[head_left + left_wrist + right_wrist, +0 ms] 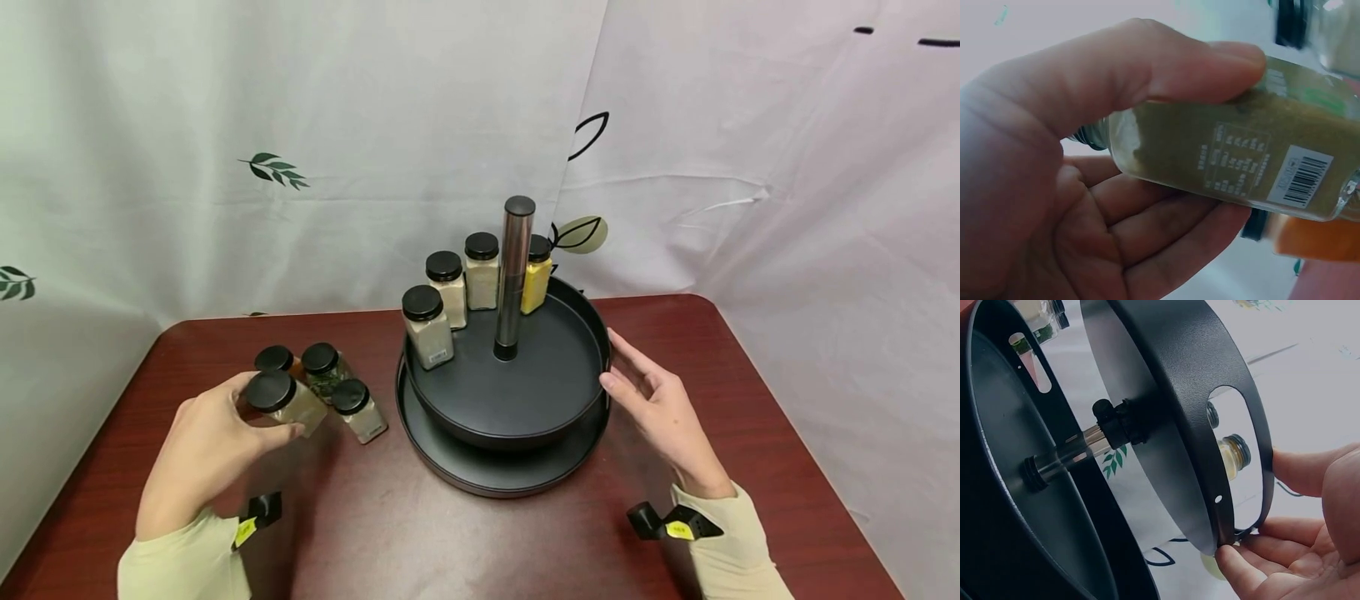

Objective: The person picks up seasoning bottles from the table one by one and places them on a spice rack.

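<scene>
My left hand (213, 442) grips a square glass spice jar (1210, 150) with a black lid; its greenish-tan contents and barcode label show in the left wrist view. Close around it stand an orange-filled jar (1319, 237), a jar of green flakes (324, 379) and a pale-filled jar (363, 414). On the right, the thumb and fingers of my right hand (660, 408) touch the rim of the upper black round tray (517, 408), beside its oval cutout. Several pale-filled jars (429, 337) and a yellow one (536, 279) stand at that tray's back and left.
Below the upper tray lies a wider lower tray (502, 475), joined to it by a central post (513, 275). Both rest on a reddish-brown table (420, 550). A pale leaf-print curtain (375, 108) hangs directly behind the table.
</scene>
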`<state>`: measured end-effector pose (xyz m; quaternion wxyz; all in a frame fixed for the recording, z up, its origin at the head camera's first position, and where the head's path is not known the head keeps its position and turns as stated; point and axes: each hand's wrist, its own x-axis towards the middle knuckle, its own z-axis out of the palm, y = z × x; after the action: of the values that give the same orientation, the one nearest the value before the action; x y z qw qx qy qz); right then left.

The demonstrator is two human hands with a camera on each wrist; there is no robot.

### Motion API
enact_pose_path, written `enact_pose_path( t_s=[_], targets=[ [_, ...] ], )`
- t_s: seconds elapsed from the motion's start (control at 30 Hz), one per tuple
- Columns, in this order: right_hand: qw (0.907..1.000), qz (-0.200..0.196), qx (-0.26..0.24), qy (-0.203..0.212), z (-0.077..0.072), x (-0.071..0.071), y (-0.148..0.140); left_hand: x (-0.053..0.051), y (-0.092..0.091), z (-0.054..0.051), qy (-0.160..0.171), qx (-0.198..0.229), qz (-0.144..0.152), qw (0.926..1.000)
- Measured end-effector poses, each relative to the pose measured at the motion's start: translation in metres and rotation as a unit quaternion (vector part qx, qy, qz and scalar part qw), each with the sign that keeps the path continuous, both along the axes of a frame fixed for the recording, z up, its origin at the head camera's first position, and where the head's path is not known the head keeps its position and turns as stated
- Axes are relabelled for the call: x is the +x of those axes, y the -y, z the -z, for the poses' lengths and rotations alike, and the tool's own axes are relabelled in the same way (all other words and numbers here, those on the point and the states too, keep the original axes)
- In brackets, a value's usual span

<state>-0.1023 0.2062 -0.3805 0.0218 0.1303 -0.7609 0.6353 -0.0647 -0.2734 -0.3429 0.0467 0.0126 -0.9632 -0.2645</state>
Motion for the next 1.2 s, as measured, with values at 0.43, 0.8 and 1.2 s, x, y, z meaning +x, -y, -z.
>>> enact_pose_path(
  t_s=[0.43,0.8,1.2],
  targets=[
    [1.0000,0.000,-0.001,-0.001,0.001,0.000,-0.001,0.009,-0.013,-0.015,-0.039,0.031,-0.062,0.9968],
    [1.0000,0.000,-0.003,-0.002,0.000,0.000,-0.001,0.016,-0.029,-0.023,-0.098,0.060,-0.061,0.9915],
    [1.0000,-0.001,-0.009,0.000,0.001,-0.001,0.000,0.017,-0.057,-0.030,-0.199,0.137,-0.073,0.9676]
  ],
)
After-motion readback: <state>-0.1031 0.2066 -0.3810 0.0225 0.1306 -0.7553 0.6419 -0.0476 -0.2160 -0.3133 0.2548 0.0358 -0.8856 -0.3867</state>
